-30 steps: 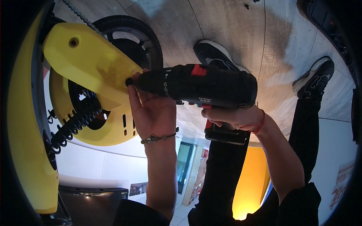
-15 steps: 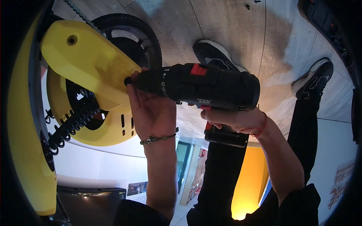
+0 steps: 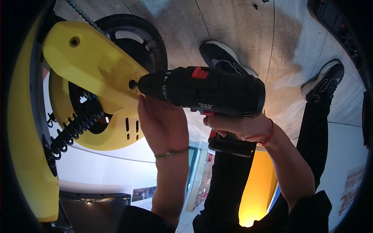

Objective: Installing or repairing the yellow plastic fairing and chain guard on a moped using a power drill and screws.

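Observation:
My right hand (image 3: 239, 126) is wrapped round the handle of a black cordless drill (image 3: 217, 91) with red accents, which points left. The drill's nose is right up against a black round-headed bolt (image 3: 133, 84) at the end of a yellow cover (image 3: 89, 58); whether they touch I cannot make out. Just below the front of the drill is my left hand (image 3: 163, 122), a cord bracelet round its wrist. Its fingers are hidden behind the tool, so I cannot tell how they are held.
A black wheel (image 3: 155, 42) stands behind the cover. Below it are a black coil spring (image 3: 75, 124) and a yellow slotted disc-shaped guard (image 3: 112, 134). A chain (image 3: 83, 15) runs at the upper left. My shoes (image 3: 324, 81) rest on the wood-look floor (image 3: 248, 31).
My left hand has drawn back from the bolt, down and slightly right, its fingers passing behind the drill. The drill has tilted slightly, its rear end lower, and the bolt head shows more plainly.

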{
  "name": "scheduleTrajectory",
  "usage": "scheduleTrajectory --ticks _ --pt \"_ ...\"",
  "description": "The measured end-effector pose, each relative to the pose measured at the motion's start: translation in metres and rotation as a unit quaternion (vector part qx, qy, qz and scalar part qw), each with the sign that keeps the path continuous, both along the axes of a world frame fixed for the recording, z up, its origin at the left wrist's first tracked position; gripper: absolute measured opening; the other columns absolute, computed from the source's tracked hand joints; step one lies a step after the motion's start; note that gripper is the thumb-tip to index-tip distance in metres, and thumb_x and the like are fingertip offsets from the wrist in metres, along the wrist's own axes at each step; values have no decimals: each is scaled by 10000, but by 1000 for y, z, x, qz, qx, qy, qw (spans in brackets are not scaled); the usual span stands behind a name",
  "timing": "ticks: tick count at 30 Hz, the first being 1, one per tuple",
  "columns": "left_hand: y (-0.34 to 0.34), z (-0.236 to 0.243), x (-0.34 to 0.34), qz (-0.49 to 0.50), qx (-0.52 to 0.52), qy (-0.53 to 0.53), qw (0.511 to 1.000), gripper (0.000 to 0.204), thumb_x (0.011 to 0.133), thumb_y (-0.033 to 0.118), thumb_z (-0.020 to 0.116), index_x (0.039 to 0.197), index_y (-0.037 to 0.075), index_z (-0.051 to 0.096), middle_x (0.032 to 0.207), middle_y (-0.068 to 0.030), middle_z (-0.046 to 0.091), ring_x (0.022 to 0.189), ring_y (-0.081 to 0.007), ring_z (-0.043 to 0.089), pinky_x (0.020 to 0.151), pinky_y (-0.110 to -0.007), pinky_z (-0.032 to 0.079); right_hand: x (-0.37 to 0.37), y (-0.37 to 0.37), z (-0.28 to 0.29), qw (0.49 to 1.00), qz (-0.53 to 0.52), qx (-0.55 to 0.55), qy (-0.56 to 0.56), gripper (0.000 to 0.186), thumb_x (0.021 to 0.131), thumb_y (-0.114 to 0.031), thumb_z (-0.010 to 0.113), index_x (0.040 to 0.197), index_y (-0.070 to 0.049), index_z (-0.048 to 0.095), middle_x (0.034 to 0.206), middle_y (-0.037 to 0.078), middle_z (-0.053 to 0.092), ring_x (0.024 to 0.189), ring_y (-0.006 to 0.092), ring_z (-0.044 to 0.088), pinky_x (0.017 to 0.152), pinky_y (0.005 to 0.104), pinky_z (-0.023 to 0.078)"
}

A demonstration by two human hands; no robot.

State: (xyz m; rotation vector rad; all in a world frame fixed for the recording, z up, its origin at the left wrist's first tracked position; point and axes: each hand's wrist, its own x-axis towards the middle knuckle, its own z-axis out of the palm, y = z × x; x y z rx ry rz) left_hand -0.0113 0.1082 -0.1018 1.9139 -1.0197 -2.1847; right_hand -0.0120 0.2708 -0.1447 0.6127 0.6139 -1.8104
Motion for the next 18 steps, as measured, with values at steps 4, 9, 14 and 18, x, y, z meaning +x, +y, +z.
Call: scheduleTrajectory --ticks 4,9,14,18 --pt "40 42 32 -106 -60 -154 981 398 975 292 413 1271 29 445 1246 -105 498 1195 -241 451 1060 -395 326 -2 7 3 999 12 -11 -48 200 792 -153 657 966 -55 649 589 -9 566 484 41 513 437 191 393" --pt "47 160 83 -592 -34 -275 757 223 811 38 585 1029 26 630 1164 -149 601 1101 -312 560 951 -394 426 1 1 2 992 10 -64 -112 190 770 -96 619 950 -36 615 579 14 562 467 81 529 439 218 436" --pt "64 213 109 -759 49 -204 617 271 744 63 656 1014 82 642 1184 -113 590 1185 -307 489 1059 -466 317 -2 -3 9 993 2 -61 -99 163 775 -104 614 926 -45 607 566 8 545 444 90 501 442 223 423" --pt "76 207 130 -836 -50 -109 535 231 744 196 695 971 159 673 1137 -12 620 1170 -216 508 1075 -473 291 -2 -5 11 993 -22 -46 -103 153 776 -101 622 918 -45 603 572 6 548 449 92 497 448 238 425"
